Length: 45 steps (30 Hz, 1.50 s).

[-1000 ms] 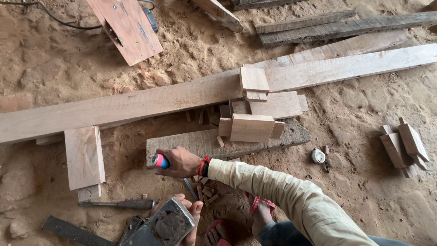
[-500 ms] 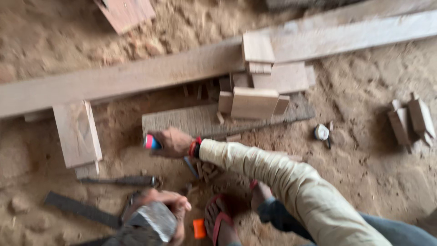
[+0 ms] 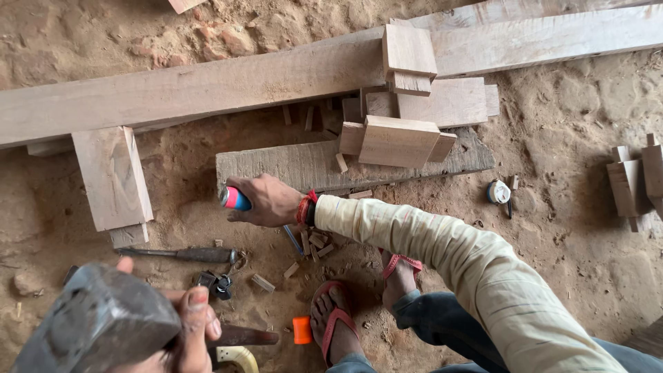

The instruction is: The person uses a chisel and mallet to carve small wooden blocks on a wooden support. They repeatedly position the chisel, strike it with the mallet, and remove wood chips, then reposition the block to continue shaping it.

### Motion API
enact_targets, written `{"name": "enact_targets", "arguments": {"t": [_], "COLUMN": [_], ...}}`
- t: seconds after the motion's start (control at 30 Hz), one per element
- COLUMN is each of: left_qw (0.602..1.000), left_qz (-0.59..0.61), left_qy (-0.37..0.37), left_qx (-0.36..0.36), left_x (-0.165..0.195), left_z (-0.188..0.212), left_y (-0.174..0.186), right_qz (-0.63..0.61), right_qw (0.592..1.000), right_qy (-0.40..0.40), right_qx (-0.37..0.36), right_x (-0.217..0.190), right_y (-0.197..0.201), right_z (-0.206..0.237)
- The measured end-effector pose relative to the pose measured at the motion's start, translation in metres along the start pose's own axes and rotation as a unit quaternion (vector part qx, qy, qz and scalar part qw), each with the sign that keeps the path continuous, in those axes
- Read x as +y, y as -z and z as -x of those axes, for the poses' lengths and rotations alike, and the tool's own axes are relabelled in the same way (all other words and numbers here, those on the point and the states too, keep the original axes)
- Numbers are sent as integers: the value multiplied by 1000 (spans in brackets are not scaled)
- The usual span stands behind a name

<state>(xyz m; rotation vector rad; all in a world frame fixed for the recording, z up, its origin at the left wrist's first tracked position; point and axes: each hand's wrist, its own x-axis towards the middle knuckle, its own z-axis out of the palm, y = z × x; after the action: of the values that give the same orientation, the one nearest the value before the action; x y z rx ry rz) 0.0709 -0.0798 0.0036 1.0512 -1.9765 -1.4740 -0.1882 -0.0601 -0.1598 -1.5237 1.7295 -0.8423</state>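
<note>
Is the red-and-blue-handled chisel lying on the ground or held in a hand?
Held. The right hand is closed around the red-and-blue-handled chisel, its handle end poking out of the fist above the sandy ground.

I see a chisel with a pink and blue handle gripped in my right hand; the handle's butt end sticks out to the left of the fist, and a bit of its slim blue-grey blade shows below the wrist, slanting down toward the sandy ground. It sits just in front of a weathered grey board. In my left hand, at the bottom left, I hold a heavy hammer: its dark grey, scuffed metal head is close to the camera, blocky and blunt, my thumb lying along its side.
</note>
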Motion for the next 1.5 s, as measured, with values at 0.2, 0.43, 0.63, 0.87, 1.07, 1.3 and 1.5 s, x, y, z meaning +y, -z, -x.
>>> {"name": "enact_targets", "arguments": {"t": [0.2,0.43,0.63,0.87,1.07,1.3,1.5], "left_qw": [1000,999,995,993,984,979,983], "left_qz": [-1,9,-7,58,81,-191,-179], "left_qy": [-19,4,25,3,21,64,-9], "left_qx": [21,47,94,105,159,-12,47], "left_x": [3,15,13,14,16,-61,-86], "left_z": [2,-5,-10,-19,-29,-69,-52], "left_y": [-19,-16,-19,-31,-32,-56,-57], "right_qz": [-4,-5,-17,-17,-43,-34,-92], "right_qw": [998,1000,999,1000,999,998,993], "right_qy": [50,27,32,21,-21,61,72], "right_qx": [37,12,1,12,-23,4,-17], "right_x": [10,6,4,13,7,-1,-11], "right_y": [-7,-5,-11,-7,-5,-7,7], "right_z": [0,-2,-2,4,13,30,22]}}
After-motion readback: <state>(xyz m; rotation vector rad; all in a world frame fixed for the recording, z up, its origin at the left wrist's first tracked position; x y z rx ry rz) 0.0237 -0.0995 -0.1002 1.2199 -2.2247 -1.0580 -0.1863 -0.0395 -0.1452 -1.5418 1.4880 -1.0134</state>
